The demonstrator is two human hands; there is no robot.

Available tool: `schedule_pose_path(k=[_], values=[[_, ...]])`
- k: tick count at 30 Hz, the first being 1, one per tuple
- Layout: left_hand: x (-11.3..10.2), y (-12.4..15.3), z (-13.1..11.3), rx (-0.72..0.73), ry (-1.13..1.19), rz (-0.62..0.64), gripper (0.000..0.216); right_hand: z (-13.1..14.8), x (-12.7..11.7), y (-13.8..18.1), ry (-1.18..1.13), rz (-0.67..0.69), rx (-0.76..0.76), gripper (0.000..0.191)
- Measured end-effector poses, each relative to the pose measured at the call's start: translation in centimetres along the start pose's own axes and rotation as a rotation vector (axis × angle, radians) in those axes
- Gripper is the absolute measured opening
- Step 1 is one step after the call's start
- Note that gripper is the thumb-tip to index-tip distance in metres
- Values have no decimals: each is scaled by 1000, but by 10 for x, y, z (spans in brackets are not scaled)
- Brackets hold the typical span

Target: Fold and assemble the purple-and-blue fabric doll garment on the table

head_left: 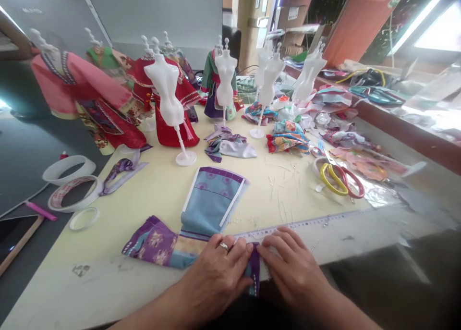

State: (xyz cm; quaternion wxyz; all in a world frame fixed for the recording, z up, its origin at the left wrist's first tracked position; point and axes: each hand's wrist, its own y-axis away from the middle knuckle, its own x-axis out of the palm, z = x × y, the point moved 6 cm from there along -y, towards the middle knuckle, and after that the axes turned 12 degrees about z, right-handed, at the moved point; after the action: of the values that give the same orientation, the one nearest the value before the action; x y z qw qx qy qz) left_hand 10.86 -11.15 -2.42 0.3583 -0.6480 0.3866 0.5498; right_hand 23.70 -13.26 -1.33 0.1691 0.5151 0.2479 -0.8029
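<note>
Tabletop (82, 253), cloth (254, 267) between left hand (212, 282), right hand (291, 267)

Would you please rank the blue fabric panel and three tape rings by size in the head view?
Blue fabric panel
Plain white tape ring, printed tape ring: too alike to rank
Small tape ring

White dress-form doll stands (163, 87) line the far side, some wearing red and pink embroidered gowns (82, 90) — fabric scraps (288, 137) lie between them. Yellow-handled scissors (334, 179) sit right, and what seem to be tape rolls (69, 170) sit left.
</note>
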Motion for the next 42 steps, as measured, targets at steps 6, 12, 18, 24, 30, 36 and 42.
schedule_pose_path(k=[6,12,18,24,30,36,42], values=[[1,-1,2,7,12,15,41,2,-1,-1,26,17,-5,25],[1,2,1,18,-20,-58,42,6,0,-3,79,24,21,22],[-4,14,3,3,-9,-103,37,8,-2,2,66,-3,-16,22],[-4,20,3,3,0,-143,37,8,2,3,132,21,14,24],[-18,36,4,-18,-26,-217,30,8,3,3,146,11,24,23],[-22,40,-8,1,-65,-279,35,6,5,6,133,4,18,25],[-6,28,-14,14,-141,-236,43,7,6,7,125,22,15,26]])
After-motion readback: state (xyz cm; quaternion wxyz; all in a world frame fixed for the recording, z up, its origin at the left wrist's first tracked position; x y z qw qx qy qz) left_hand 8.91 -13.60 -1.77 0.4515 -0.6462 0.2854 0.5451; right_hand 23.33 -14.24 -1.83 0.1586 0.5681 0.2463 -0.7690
